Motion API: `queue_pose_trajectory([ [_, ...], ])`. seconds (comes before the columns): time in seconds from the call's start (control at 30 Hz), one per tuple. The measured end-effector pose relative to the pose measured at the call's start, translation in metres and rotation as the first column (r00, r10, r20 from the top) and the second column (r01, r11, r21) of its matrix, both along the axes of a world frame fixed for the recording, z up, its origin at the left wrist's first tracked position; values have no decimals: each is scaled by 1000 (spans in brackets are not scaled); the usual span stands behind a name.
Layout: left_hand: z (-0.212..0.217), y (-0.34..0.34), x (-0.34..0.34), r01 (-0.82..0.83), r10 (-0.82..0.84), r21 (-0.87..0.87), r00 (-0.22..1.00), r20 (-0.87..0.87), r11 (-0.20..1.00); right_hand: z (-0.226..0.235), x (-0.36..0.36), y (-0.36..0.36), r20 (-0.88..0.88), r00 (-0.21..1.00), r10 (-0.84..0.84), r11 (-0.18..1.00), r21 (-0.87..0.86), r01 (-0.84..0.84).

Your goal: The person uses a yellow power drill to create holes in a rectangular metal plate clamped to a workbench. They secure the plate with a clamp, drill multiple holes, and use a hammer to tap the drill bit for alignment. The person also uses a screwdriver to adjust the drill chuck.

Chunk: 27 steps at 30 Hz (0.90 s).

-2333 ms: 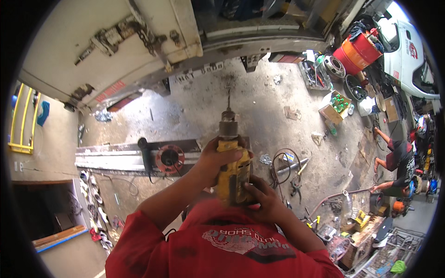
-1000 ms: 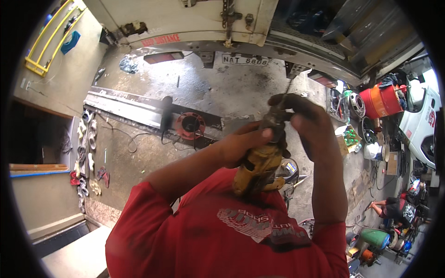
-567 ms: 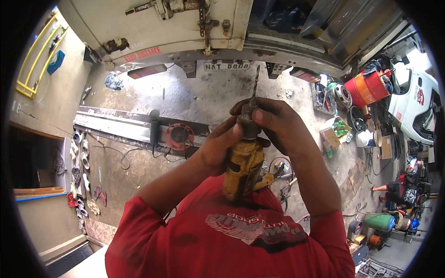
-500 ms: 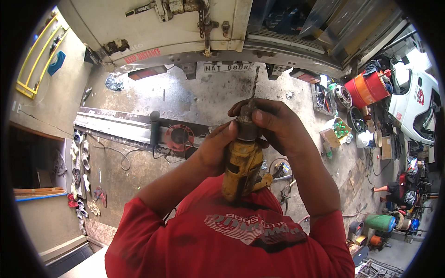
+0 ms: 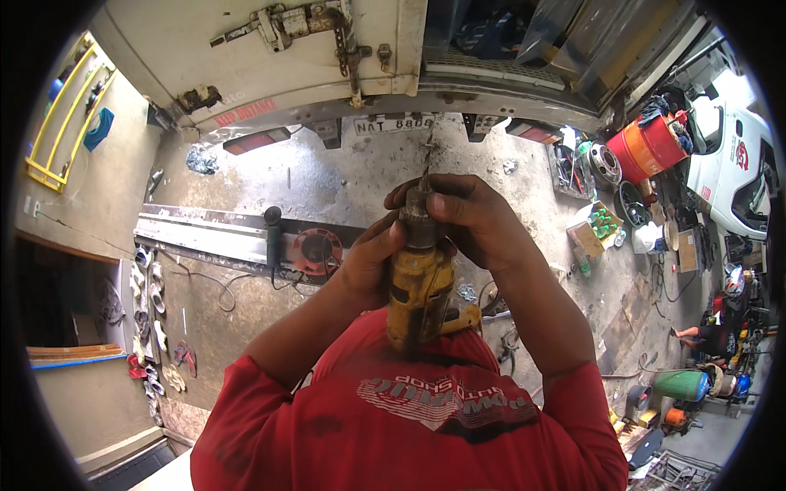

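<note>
A worn yellow power drill (image 5: 419,299) is upright against my red shirt, its bit pointing away from me. My left hand (image 5: 370,255) is closed around the left side of the drill, just below the chuck, with the thumb along it. My right hand (image 5: 468,214) grips the metal chuck (image 5: 418,219) from the right, thumb on top and fingers curled behind. A long twist drill bit (image 5: 426,159) sticks out of the chuck. The fingers behind the drill are partly hidden.
A truck's rear (image 5: 319,49) spans the far side. Left lie a long metal beam (image 5: 205,235), an angle grinder (image 5: 273,237) and a red cord reel (image 5: 317,250). Shoes (image 5: 147,303) line the left wall. A red drum (image 5: 645,147) and a box of green bottles (image 5: 596,229) stand right.
My hands and the drill have shifted slightly left in view, and the bit points a little lower. Both hands keep their hold on the drill and chuck.
</note>
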State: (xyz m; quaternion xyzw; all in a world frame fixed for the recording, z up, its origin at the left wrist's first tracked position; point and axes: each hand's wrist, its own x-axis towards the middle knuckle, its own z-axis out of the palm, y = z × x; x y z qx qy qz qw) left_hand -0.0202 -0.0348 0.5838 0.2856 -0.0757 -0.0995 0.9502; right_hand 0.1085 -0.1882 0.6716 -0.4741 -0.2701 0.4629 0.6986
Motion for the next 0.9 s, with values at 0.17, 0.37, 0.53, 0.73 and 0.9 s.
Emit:
queue_pose_trajectory([
  [0.17, -3, 4, 5, 32, -31, -19, 998, 53, 999, -2, 4, -1, -8, 1000, 7, 1000, 15, -7],
  [0.37, 53, 14, 4, -7, 20, 560, 1000, -18, 828, 3, -7, -1, 87, 994, -70, 994, -78, 77],
  [0.53, 76, 11, 0, -11, 164, 626, 968, -187, 779, -16, -5, 14, 123, 992, 0, 998, 59, -8],
  [0.73, 28, 26, 12, 151, -163, 452, 987, -12, 879, -18, 4, 22, 183, 960, 211, 977, -25, -211],
  [0.9, 32, 28, 3, 16, 43, 281, 979, -200, 960, -45, -2, 9, 151, 973, 172, 970, -196, -141],
])
